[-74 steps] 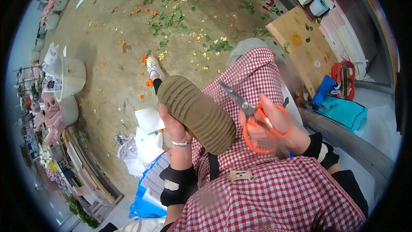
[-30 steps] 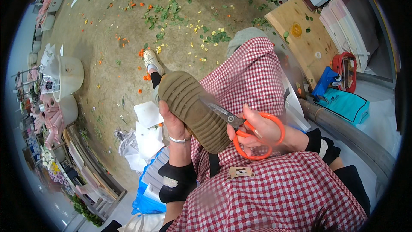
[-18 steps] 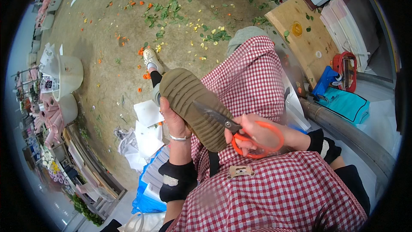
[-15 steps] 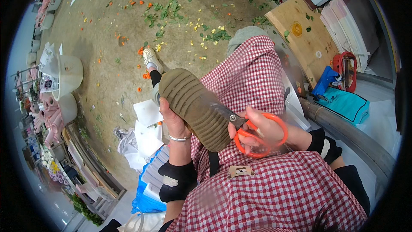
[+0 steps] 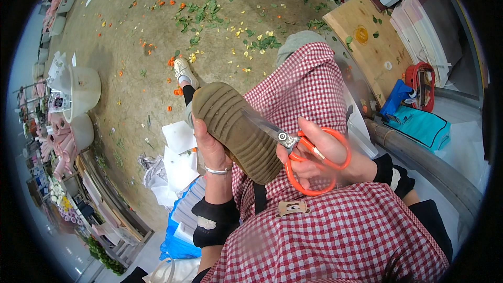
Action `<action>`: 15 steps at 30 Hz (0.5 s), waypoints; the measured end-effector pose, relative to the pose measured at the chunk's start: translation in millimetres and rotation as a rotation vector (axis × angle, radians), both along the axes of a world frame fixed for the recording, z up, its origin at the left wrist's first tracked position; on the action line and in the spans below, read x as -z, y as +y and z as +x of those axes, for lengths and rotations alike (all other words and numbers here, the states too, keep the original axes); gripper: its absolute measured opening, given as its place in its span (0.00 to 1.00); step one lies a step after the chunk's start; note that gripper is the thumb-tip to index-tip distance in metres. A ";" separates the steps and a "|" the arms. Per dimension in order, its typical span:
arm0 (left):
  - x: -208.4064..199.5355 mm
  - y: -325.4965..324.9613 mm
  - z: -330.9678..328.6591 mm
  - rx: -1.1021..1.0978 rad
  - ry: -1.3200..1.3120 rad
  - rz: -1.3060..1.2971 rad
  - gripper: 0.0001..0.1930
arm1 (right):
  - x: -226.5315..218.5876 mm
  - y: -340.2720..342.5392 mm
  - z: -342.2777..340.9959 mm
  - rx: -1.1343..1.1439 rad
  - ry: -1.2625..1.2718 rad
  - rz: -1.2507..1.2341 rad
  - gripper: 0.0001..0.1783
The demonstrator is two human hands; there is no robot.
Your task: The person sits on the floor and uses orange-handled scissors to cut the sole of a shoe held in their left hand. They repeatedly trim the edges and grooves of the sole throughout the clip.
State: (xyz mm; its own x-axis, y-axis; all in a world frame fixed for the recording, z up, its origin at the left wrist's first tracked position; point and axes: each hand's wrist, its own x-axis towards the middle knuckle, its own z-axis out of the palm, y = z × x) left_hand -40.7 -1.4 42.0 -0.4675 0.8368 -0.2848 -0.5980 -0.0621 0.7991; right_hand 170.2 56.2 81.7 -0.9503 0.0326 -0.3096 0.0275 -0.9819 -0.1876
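Orange-handled scissors are crossing a ridged sole

The person's left hand [image 5: 209,144] is clamping the edge of a brown shoe [image 5: 236,131], whose sole is facing up beside the red-checked apron [image 5: 325,225]. The right hand [image 5: 319,152] is closing around the orange loops of the scissors [image 5: 283,137], and their dark blades are slanting over the sole; from here I can't tell whether they're touching it. White papers [image 5: 179,137] are lying left of the shoe, while petals and leaves [image 5: 207,13] are littering the floor [image 5: 131,126] beyond.
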 end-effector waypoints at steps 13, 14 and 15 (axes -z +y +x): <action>-1.7 1.9 3.6 -0.036 0.041 0.011 0.33 | 2.1 -28.3 -24.4 0.140 -0.073 0.134 0.41; -0.3 0.6 2.7 -0.042 0.021 0.003 0.32 | 6.2 -31.0 -25.5 0.151 -0.064 0.148 0.41; 3.0 -0.1 1.6 -0.042 0.001 -0.004 0.31 | 8.7 -32.9 -25.6 0.168 -0.055 0.164 0.41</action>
